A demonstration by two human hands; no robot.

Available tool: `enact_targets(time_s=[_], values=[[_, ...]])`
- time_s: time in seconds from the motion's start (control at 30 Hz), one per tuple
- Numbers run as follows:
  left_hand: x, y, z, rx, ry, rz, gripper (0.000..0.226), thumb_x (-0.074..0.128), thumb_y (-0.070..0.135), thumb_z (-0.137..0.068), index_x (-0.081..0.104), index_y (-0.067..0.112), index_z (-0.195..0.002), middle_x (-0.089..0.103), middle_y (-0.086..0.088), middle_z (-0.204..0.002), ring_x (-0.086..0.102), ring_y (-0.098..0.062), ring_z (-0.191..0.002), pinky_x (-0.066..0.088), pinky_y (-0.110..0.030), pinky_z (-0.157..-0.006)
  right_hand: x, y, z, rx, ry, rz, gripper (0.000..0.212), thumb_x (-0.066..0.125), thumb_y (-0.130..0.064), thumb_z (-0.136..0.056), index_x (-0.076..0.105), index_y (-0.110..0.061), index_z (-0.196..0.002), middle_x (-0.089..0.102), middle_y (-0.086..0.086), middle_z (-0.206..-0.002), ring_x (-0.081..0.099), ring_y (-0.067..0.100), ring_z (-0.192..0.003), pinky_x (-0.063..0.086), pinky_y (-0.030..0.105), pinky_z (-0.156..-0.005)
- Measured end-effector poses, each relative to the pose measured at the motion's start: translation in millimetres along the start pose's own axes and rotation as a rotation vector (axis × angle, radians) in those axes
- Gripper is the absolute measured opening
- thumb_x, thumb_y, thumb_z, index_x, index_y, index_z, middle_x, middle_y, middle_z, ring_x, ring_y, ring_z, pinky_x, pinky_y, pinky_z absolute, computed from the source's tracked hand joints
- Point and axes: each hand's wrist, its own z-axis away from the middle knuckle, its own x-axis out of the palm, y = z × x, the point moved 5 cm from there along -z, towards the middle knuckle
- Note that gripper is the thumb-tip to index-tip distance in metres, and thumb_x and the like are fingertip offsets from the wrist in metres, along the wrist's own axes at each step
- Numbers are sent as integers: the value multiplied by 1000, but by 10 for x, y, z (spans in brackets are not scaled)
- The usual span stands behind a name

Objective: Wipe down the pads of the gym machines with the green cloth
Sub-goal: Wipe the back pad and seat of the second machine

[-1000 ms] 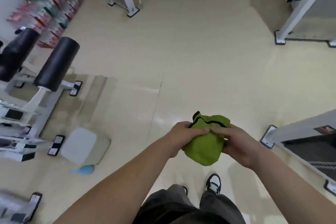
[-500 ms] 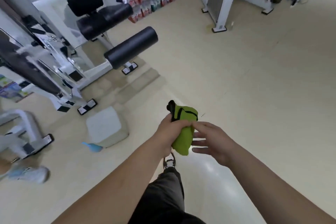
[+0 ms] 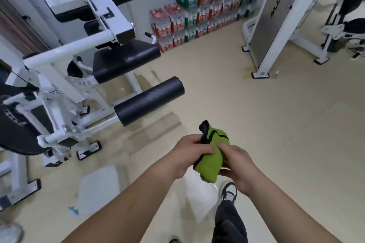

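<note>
We hold one green cloth [image 3: 210, 162], bunched into a soft wad with black edging, in front of us above the beige floor [image 3: 276, 124]. Both of our hands grip it. The left hand [image 3: 187, 154] curls round its upper, black-trimmed end, and the right hand [image 3: 237, 162] closes its fingers on the lower side. How the cloth is folded inside the grip is hidden.

Ahead to the left stands a white steel machine [image 3: 65, 49] with two black pads: one cylindrical roller pad [image 3: 149, 100], finely textured, and one flat glossy seat pad [image 3: 126, 61] behind it. The machine's left side is cut off.

Shrink-wrapped bottle packs [image 3: 207, 6] are stacked along the wall. A pale object [image 3: 98, 189] on the floor is too blurred to identify.
</note>
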Motion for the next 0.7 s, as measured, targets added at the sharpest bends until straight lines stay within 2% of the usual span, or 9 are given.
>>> enact_targets(time_s=[0.07, 0.13, 0.23, 0.33, 0.4, 0.47, 0.53, 0.63, 0.7], values=[[-57, 360, -416, 28, 56, 19, 34, 79, 28, -84, 73, 19, -116, 78, -5, -109, 75, -18, -101, 58, -34, -87, -89, -454, -414, -37, -5, -8, 37, 63, -36, -99, 67, -4, -118, 80, 14, -102, 78, 31, -95, 61, 40, -73], [-89, 711, -840, -2, 75, 70, 43, 77, 40, -85, 71, 17, -121, 78, -3, -111, 74, -19, -106, 57, -38, -98, -153, -979, -829, -65, -71, 4, 36, 60, -39, -101, 68, -7, -118, 80, 12, -104, 77, 29, -97, 61, 41, -74], [-146, 1199, -1349, -14, 70, 233, 36, 71, 37, -91, 73, 13, -118, 77, -8, -114, 72, -26, -110, 55, -45, -102, -131, -1702, -1372, -76, -202, 92, 39, 59, -45, -101, 69, -11, -119, 79, 10, -109, 77, 27, -98, 60, 39, -73], [-365, 1616, -1754, 41, 167, 287, 31, 73, 29, -89, 72, 18, -119, 77, -5, -115, 72, -24, -111, 55, -46, -97, 11, -2298, -1906, -65, -290, 212, 36, 61, -46, -100, 71, -16, -118, 80, 7, -108, 76, 30, -103, 62, 47, -87], [-668, 1852, -2090, 48, 274, 340, 28, 75, 23, -88, 73, 18, -115, 78, -5, -111, 73, -24, -105, 58, -44, -90, 204, -2701, -2354, -51, -323, 315, 34, 65, -47, -98, 73, -17, -112, 80, 5, -104, 76, 31, -99, 62, 47, -87], [-1028, 1992, -2424, 22, 413, 396, 23, 85, 23, -79, 72, 14, -96, 79, -6, -98, 75, -24, -89, 57, -36, -75, 386, -3042, -2822, -62, -278, 418, 35, 70, -47, -94, 71, -15, -106, 74, 2, -100, 72, 28, -89, 62, 43, -82], [-1400, 2135, -2799, -27, 529, 421, 41, 92, 32, -65, 62, 10, -81, 75, -7, -85, 72, -25, -76, 53, -35, -69, 579, -3373, -3297, -78, -266, 471, 30, 71, -41, -93, 69, -15, -108, 68, 4, -104, 68, 23, -85, 61, 40, -77], [-1841, 2514, -3430, -87, 531, 522, 59, 91, 40, -62, 71, 0, -101, 78, -15, -93, 76, -31, -81, 58, -40, -72, 885, -3934, -3992, -75, -266, 466, 22, 68, -33, -96, 70, -14, -106, 70, 10, -109, 70, 24, -85, 61, 40, -76], [-2096, 2903, -3862, -109, 512, 559, 58, 88, 42, -66, 74, 1, -105, 77, -16, -90, 74, -32, -77, 57, -38, -68, 1068, -4368, -4399, -55, -265, 418, 22, 68, -31, -97, 70, -10, -104, 71, 11, -103, 68, 24, -80, 60, 39, -72]])
